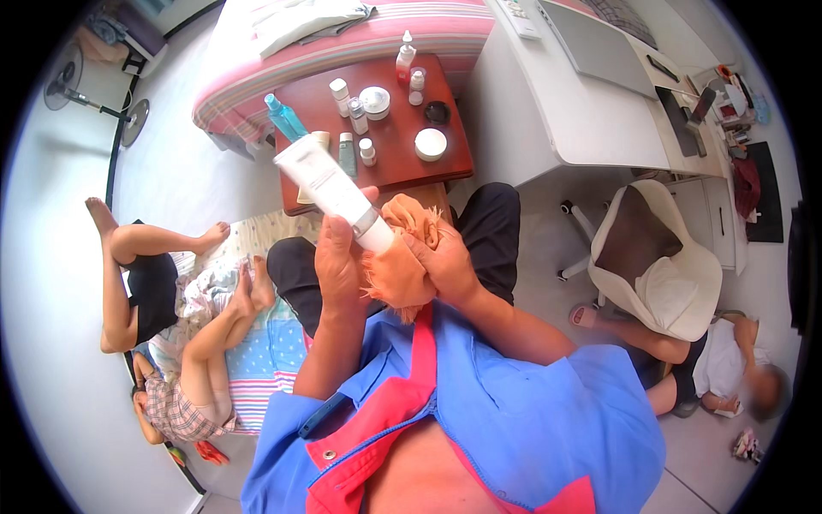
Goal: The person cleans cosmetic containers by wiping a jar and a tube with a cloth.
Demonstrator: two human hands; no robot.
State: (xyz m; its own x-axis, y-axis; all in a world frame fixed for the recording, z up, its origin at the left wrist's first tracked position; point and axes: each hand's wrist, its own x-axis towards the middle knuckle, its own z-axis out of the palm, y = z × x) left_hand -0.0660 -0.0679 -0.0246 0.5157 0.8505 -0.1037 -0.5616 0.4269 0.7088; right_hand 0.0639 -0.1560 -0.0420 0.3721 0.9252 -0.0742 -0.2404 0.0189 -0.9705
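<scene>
My left hand (342, 257) holds a white squeeze tube (331, 186) with a silver band, tilted with its flat end up and to the left. Bunched in my right hand (449, 266) is an orange fringed cloth (401, 270), which touches the cap end of the tube. Beyond my hands, a red-brown wooden table (398, 170) bears a blue bottle (286, 117), a pump bottle (405, 59), a green-grey tube (347, 154), a lidded jar (375, 103), a round white jar (430, 144), a dark round lid or jar (437, 114) and several small bottles.
A striped bed (334, 48) stands behind the table. To the right are a white desk (514, 103) with a laptop (597, 48), and a white swivel chair (655, 257). Two people (144, 276) lie on a floor mat (257, 385) at left; another person (725, 360) sits at lower right.
</scene>
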